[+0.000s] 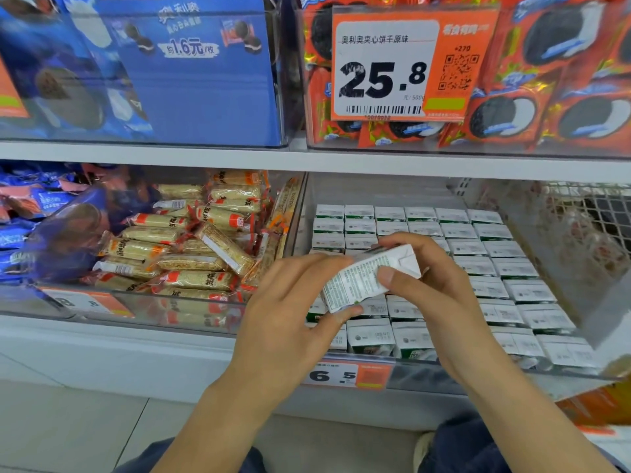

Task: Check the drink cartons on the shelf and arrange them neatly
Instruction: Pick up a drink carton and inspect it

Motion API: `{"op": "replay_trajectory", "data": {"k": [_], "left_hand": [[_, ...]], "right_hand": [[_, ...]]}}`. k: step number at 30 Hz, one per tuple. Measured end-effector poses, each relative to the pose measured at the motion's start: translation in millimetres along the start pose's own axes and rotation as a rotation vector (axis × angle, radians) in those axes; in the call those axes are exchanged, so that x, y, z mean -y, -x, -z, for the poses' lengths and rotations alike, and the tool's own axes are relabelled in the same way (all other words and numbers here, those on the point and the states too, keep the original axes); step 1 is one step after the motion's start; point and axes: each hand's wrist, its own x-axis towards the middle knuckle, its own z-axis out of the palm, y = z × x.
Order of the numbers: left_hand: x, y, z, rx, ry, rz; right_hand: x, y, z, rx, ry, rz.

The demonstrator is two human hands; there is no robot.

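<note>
Centrally, one drink carton lifted, tilted, above clear bin on lower shelf; left hand pinched its lower end, right hand gripped its upper end. Bin held shelved cartons in roughly six columns, hands hiding several. Neighbouring bin: wrapped snack bars, heaped. Two price tags: large above, small below.

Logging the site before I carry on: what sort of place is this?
Most likely a shop's snack aisle: price tag reading 25.8, clear bins of biscuit packs, and rows of drink cartons on the shelf.
</note>
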Motion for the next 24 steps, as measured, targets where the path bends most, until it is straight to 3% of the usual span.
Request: {"op": "replay_trajectory", "data": {"k": [5,10,15,20,24], "left_hand": [[-3.0,-0.9,-0.3,0.004,0.026,0.02],[-11.5,-5.1,8.2,-0.109,0.332,0.316],[-9.5,-7.1,12.6,-0.134,0.447,0.445],[-8.4,-8.6,15.9,0.0,0.52,0.435],[-10.3,-6.7,13.2,0.046,0.432,0.325]], "right_hand": [[0.6,0.6,-0.9,-0.018,0.03,0.04],[7.3,3.9,-1.8,-0.022,0.109,0.067],[5.8,6.0,-4.8,-0.051,0.185,0.023],[7.7,4.6,-5.7,-0.102,0.126,0.024],[10.0,1.8,-3.9,-0.128,0.082,-0.043]]}}
